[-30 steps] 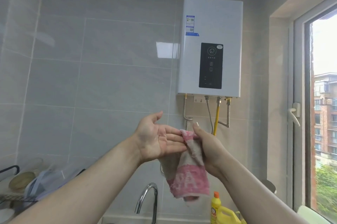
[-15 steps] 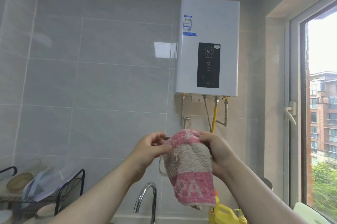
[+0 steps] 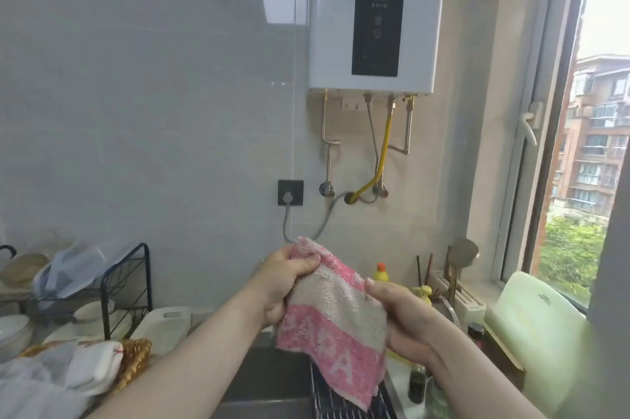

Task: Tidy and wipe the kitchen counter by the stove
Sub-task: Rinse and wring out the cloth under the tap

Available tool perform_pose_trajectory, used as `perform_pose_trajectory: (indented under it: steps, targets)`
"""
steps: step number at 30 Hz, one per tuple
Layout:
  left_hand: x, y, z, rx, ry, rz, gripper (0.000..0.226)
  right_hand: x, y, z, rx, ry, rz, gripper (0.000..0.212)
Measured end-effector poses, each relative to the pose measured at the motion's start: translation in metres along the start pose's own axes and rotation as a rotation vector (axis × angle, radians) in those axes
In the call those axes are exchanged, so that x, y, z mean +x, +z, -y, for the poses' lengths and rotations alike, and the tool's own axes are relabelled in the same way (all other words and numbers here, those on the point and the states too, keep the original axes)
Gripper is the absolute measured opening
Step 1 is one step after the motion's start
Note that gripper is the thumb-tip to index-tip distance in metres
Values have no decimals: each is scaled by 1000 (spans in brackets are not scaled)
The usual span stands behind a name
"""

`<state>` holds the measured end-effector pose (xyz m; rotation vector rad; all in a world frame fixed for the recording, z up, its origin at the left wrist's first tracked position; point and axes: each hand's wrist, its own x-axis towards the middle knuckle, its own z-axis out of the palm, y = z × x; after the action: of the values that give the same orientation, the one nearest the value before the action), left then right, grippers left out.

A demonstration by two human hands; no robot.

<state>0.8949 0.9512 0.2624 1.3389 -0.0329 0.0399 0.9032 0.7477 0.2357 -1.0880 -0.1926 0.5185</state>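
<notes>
A pink and off-white towel cloth [image 3: 335,323] hangs spread between both hands above the sink [image 3: 272,381]. My left hand [image 3: 284,279] grips its upper left corner, fingers curled round the fabric. My right hand [image 3: 399,319] holds the cloth's right edge, fingers wrapped behind it. The cloth's lower end dangles over a metal rack [image 3: 327,398] in the sink. The counter surface and stove are not in view.
A black wire dish rack [image 3: 126,282] with bowls and plates stands at the left, a wicker basket [image 3: 136,354] in front of it. A yellow detergent bottle [image 3: 380,273], a utensil holder [image 3: 456,292] and a pale green board [image 3: 535,326] sit at the right by the window. A water heater [image 3: 375,16] hangs above.
The view tipped downward, bringing the sink and dish rack into sight. Both hands lowered with the cloth, and the left hand went from open fingers to gripping it.
</notes>
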Motion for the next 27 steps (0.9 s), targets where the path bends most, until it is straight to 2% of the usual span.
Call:
perform_pose_trajectory:
  steps: [2,6,10,12,17,19,21,23,25,27]
  targets:
    - [2,-5,24,85,-41,23,16,2,-18,-23,-155,3,-106,27]
    - [5,-19,76,180,-131,75,18,7,-52,-52,-380,-25,-300,26]
    - [7,-31,140,185,-302,186,22,8,-93,-77,-674,60,-318,21]
    - [6,-32,174,175,-396,210,20,5,-110,-92,-773,141,-297,18]
    - [-8,-21,253,141,-789,269,10,0,-154,-138,-934,461,-319,15]
    - [-10,-15,280,201,-856,237,9,4,-170,-159,-989,568,-345,14]
    - [-6,-10,304,321,-857,203,13,12,-184,-181,-1070,632,-359,16]
    - [5,-8,329,571,-774,192,23,22,-195,-205,-1191,662,-325,14]
    - [15,-7,348,866,-670,165,26,34,-203,-227,-1255,637,-353,13]
    - [24,-11,363,1039,-602,183,18,44,-205,-239,-1263,542,-457,18]
